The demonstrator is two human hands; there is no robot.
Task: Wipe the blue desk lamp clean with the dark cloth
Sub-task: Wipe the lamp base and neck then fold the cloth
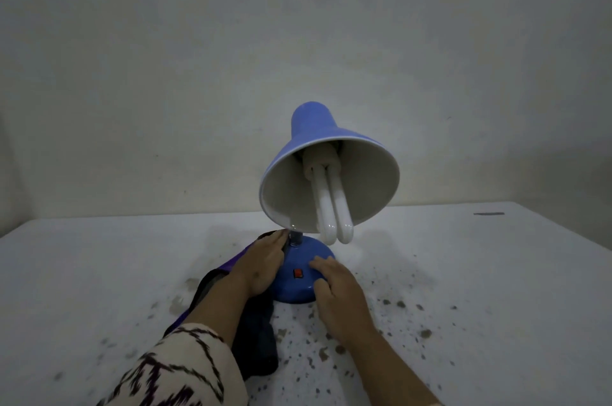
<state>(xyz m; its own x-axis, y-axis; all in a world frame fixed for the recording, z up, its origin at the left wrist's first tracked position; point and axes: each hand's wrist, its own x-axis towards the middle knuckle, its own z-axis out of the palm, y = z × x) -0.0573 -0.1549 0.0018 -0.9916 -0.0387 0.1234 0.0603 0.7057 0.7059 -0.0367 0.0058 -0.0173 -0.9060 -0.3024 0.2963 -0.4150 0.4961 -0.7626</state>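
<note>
pale speckled surface [463, 273] against a plain wall carries the blue desk lamp [328, 174], shade tilted toward the camera. left hand [261, 263] presses the dark cloth [258, 336] against the base's left side, fingers straight and together. right hand [334, 286] rests on the base's right, fingers loosely spread.

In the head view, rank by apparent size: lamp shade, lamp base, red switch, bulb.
1. Lamp shade, clearly largest.
2. Lamp base, partly covered by both hands, so its extent is unsure.
3. Bulb.
4. Red switch, smallest.
</note>
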